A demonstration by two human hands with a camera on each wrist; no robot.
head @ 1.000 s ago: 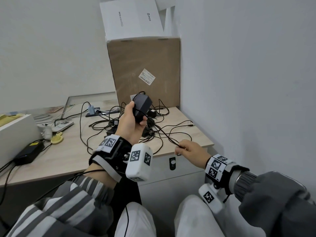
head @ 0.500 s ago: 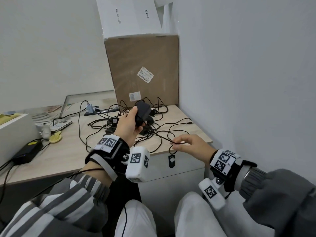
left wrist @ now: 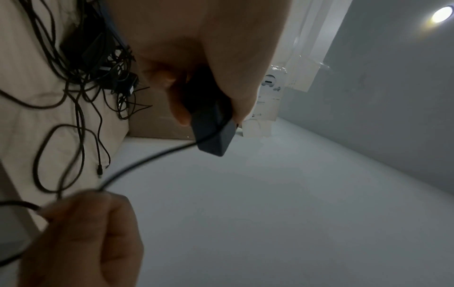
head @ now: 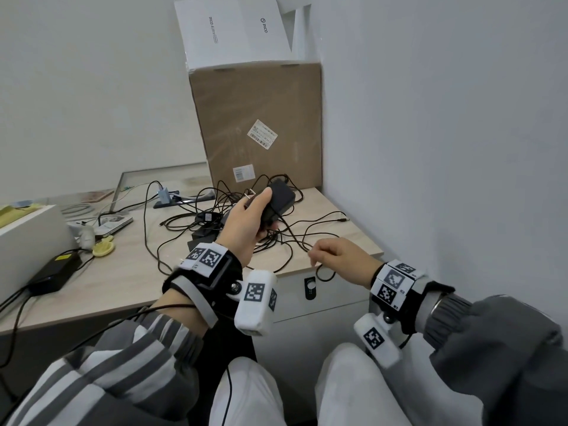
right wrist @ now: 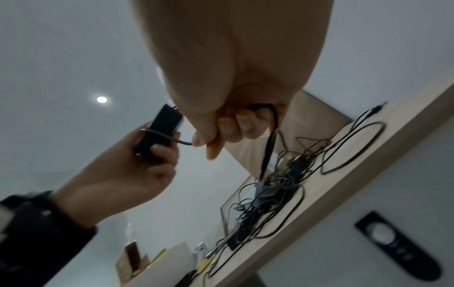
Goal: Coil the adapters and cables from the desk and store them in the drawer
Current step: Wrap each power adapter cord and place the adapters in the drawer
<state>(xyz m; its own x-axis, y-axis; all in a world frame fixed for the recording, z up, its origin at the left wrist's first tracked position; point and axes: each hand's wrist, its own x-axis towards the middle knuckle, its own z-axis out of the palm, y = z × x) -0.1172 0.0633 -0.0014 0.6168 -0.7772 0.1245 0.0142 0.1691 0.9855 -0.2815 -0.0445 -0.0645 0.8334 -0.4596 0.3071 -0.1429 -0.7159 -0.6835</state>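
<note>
My left hand grips a black adapter above the desk, its metal prongs sticking out to the left. In the left wrist view the adapter juts past my fingers, and its thin black cable runs down to my right hand. My right hand pinches that cable just above the desk's front right corner. A tangle of black cables and adapters lies on the desk behind. The white drawer below the desk is closed.
A tall cardboard box with a white box on top stands at the back against the wall. To the left lie a power strip, a black power brick, a yellow item and a white box.
My left hand has lowered and tipped the adapter toward the desk. My right hand has shifted slightly up and left while pinching the cable.
</note>
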